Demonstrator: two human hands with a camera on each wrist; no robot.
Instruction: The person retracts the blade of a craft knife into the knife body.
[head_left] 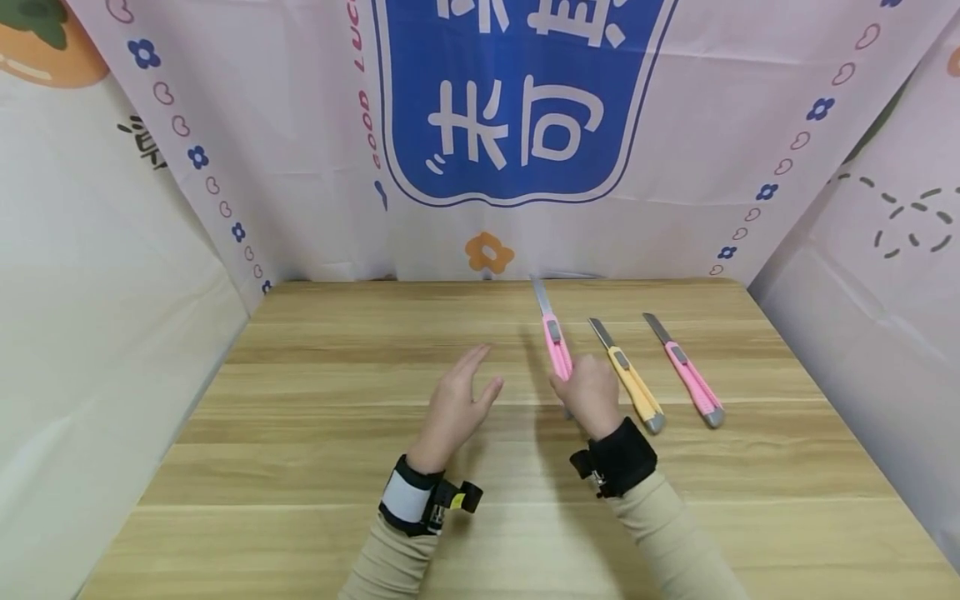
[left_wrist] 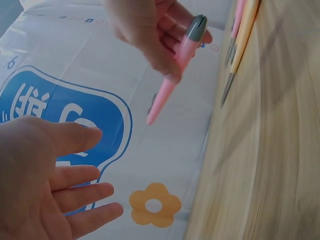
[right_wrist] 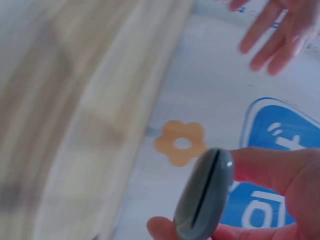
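Right hand (head_left: 592, 393) grips pink utility knife (head_left: 553, 333) above the wooden table (head_left: 300, 433), blade extended, pointing away. Left hand (head_left: 453, 408) open, fingers straight, holding nothing, near it. Yellow utility knife (head_left: 628, 377) and second pink knife (head_left: 688, 373) lie just right.

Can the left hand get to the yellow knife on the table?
Probably not straight away. The left hand is open and free, but the right hand, holding a pink knife, sits between it and the yellow knife. It would have to reach across.
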